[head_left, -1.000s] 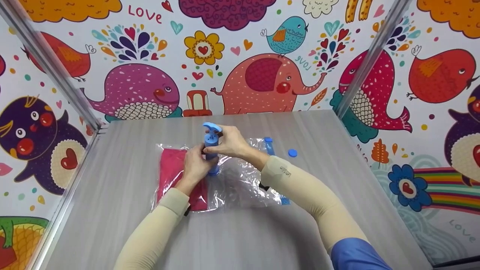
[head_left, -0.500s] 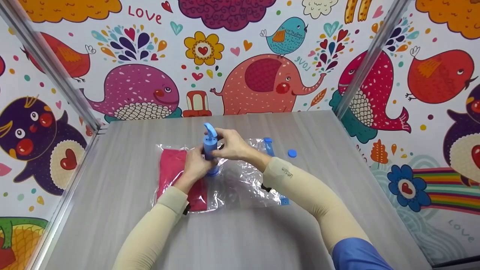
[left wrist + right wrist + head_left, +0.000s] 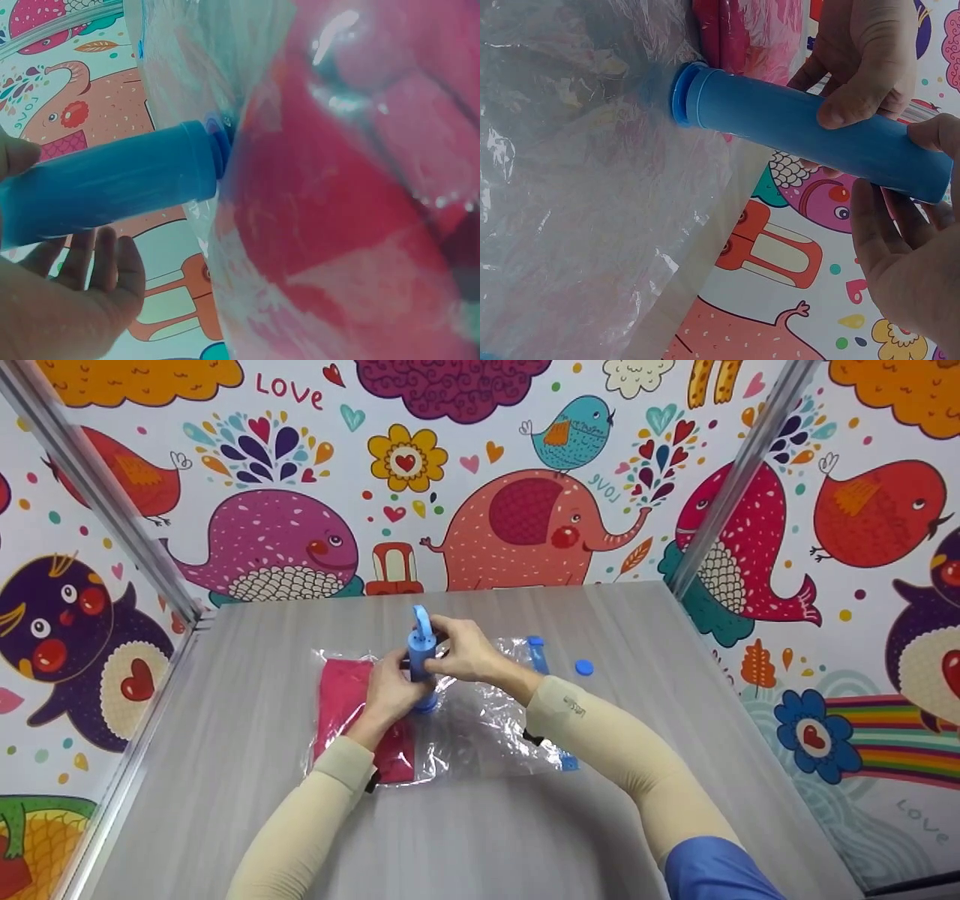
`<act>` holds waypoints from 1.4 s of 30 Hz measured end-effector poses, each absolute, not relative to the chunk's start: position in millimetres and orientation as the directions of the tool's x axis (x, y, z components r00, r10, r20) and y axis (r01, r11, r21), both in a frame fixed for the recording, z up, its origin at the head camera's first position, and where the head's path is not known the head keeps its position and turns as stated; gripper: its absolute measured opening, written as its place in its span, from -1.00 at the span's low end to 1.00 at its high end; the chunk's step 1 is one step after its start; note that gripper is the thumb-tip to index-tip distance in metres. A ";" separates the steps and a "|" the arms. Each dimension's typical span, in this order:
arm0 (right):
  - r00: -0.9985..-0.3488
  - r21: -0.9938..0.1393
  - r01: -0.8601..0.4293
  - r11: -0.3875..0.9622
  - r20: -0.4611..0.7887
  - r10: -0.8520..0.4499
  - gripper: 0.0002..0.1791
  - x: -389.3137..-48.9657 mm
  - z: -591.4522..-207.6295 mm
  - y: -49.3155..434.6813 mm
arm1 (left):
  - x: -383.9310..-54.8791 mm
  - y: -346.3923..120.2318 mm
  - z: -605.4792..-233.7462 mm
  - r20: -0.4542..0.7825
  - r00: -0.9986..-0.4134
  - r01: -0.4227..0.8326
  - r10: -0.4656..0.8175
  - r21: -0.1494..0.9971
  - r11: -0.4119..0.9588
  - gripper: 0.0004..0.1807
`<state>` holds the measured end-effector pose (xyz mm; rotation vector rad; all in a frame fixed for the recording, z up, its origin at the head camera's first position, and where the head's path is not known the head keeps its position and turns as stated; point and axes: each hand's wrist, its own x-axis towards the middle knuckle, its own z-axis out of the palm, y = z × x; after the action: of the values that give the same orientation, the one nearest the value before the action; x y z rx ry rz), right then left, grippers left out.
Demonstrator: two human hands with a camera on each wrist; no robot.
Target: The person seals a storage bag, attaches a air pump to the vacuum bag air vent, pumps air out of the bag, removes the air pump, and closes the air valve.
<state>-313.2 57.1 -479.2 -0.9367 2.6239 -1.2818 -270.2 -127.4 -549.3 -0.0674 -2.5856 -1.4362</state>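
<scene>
A blue hand pump [image 3: 422,656] stands almost upright on the round valve [image 3: 427,705] of a clear plastic storage bag [image 3: 487,727]. Its curved handle [image 3: 421,620] is close above the barrel top. My left hand [image 3: 391,688] grips the barrel low down, thumb on the near side. Higher up, my right hand [image 3: 466,650] holds the barrel's top end between thumb and fingers. The pump's foot meets the blue valve ring [image 3: 681,94] in the right wrist view. Folded pinkish-red fabric [image 3: 341,697] lies inside the bag's left part, seen close in the left wrist view.
A small round blue cap [image 3: 584,667] lies on the table right of the bag. The bag's right edge has a blue zip strip with a slider [image 3: 535,641]. Patterned wall panels [image 3: 300,540] and metal corner posts [image 3: 716,521] enclose the wood-look table [image 3: 480,840].
The pump's handle has turned from lying crosswise to pointing away from me. The right hand has shifted slightly down, its fingers leaving the handle's side. The bag and left hand stay nearly in place.
</scene>
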 end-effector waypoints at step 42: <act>-0.899 -0.625 -0.430 0.652 0.232 -0.371 -0.21 -307.5 -479.5 46.4 | -265.9 -121.9 -548.8 0.395 -0.909 0.234 -0.133 0.748 0.621 -0.50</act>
<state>-307.5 46.4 -479.5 -0.7125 2.9301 -1.1432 -265.9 -121.9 -548.8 -0.0800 -2.4309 -1.2075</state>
